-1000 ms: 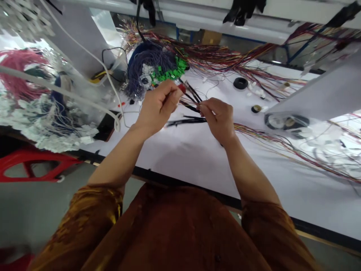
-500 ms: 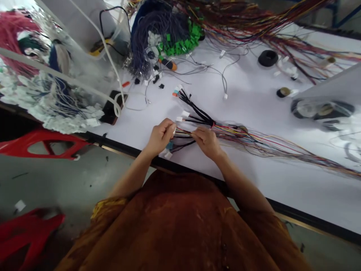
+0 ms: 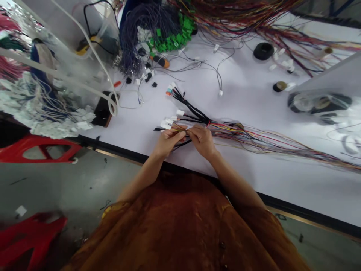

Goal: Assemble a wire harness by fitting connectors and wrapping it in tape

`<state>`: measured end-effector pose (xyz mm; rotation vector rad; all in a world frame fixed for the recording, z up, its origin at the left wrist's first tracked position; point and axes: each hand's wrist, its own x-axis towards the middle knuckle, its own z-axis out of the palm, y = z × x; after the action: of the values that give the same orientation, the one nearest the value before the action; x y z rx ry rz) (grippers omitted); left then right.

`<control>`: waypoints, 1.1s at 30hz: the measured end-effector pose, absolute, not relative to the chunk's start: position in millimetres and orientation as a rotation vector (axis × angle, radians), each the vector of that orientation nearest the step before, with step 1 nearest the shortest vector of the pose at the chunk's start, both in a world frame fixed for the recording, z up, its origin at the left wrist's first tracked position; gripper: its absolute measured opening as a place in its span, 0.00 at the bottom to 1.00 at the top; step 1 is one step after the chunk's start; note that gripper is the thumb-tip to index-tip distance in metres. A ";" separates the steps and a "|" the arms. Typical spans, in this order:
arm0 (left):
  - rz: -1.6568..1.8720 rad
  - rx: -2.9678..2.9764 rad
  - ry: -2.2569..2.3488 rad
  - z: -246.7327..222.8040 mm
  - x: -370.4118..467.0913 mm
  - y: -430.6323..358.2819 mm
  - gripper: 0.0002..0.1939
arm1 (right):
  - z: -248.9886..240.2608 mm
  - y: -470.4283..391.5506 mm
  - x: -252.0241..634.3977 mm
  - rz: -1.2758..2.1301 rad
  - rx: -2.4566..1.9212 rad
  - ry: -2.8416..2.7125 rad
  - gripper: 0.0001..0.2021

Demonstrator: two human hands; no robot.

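A long bundle of coloured wires (image 3: 270,145) lies along the table and splits at its left end into black-sleeved branches (image 3: 193,109) with white, blue and orange connectors. My left hand (image 3: 169,141) is closed on some thin wires of the bundle, just below a few white connectors (image 3: 167,123). Close beside it, my right hand (image 3: 202,140) pinches the same wires, fingertips nearly touching those of the left. A black-sleeved branch (image 3: 182,144) passes under the hands.
Blue-grey wires with green connectors (image 3: 175,39) lie at the back, beside an orange-handled tool (image 3: 160,61). White connectors (image 3: 64,116) are heaped at the left. Black tape rolls (image 3: 263,51) and a plastic bag (image 3: 318,103) are at the right. The table's dark edge (image 3: 124,151) runs in front.
My left hand has moved in against my right hand and turned, and white connectors now show above it. The whole view has shifted slightly.
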<state>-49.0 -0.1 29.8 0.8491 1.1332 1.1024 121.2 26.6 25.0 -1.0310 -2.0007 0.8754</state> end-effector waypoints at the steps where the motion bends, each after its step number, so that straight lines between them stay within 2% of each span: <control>1: 1.123 0.847 1.140 28.0 -44.7 1.2 0.16 | 25.0 27.3 121.7 0.878 -1.035 -2.006 0.17; 5: 1.171 0.886 1.184 23.1 -39.5 7.5 0.12 | 24.5 32.0 124.0 0.899 -1.008 -2.008 0.17; 13: 1.220 0.743 1.217 19.4 -37.3 8.3 0.17 | 27.9 27.7 120.4 0.942 -1.032 -2.033 0.16; 16: 1.244 0.795 1.295 21.1 -38.2 7.0 0.17 | 37.3 30.3 142.4 0.930 -1.078 -2.022 0.12; 19: 1.266 0.927 1.371 25.8 -40.3 5.3 0.14 | 45.7 48.2 195.6 0.705 -1.345 -1.844 0.10; 22: 1.270 1.024 1.394 30.5 -40.3 4.0 0.11 | 46.7 72.2 256.8 0.488 -1.830 -1.733 0.08; 25: 1.293 1.034 1.390 33.3 -38.9 4.1 0.11 | 41.3 88.1 291.6 0.615 -2.157 -1.858 0.07; 29: 1.301 1.024 1.405 34.4 -38.8 5.5 0.12 | 35.5 96.8 295.2 0.792 -2.153 -2.082 0.07; 33: 1.287 1.025 1.392 32.0 -40.0 5.6 0.14 | 35.4 108.4 291.2 0.821 -2.193 -2.127 0.02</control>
<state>-40.0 5.6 32.0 1.0251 1.3916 1.2867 291.2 108.4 35.4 -2.1927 -2.1267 0.8208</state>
